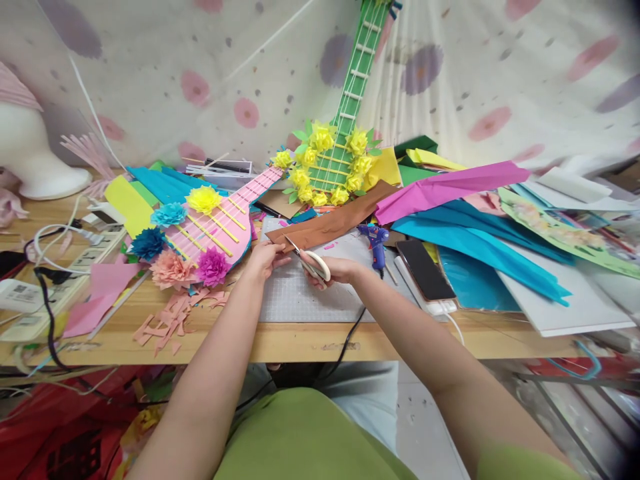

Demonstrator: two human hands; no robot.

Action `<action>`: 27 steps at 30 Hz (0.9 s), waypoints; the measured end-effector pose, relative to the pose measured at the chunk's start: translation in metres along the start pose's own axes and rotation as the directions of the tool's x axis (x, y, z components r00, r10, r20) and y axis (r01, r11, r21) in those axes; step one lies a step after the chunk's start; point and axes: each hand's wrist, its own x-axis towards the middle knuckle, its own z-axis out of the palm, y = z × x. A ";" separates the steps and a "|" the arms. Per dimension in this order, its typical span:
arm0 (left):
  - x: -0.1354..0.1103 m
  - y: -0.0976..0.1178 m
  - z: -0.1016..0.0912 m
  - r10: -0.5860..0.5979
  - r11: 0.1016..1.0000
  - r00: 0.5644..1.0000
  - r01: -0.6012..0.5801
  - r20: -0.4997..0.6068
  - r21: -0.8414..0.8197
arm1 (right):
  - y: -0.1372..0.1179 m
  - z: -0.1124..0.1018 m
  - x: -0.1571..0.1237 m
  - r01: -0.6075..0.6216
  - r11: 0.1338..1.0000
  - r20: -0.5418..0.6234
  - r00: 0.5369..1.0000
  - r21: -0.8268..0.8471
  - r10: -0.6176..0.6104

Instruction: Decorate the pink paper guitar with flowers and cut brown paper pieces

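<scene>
L hand (270,259) has fingers pinched on brown paper (335,219) at its L end, over mat (300,297); R hand (336,271) is clamped on scissors (311,267), so a slip (blades close by) risks nicked fingers, and the unheld far end a crooked cut.

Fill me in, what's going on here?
A person works at a light wooden table. The right-hand grip holds cream-handled metal scissors at the left end of a long brown paper strip; the left-hand grip holds that end over a grey gridded cutting mat. Can't tell if they're mid-cut. A pink guitar-shaped craft with paper flowers sits left, a blue plastic glue gun right.
</scene>
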 end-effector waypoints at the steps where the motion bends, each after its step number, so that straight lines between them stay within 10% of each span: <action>1: 0.000 0.000 0.000 0.002 1.000 1.000 -0.002 0.001 -0.003 | 0.000 0.000 0.000 0.000 1.000 -0.007 1.000 -0.006 0.000; 27: 0.008 -0.008 0.007 -0.013 0.999 0.998 0.010 -0.067 -0.044 | 0.008 -0.002 -0.006 0.015 1.000 -0.007 1.000 0.026 -0.015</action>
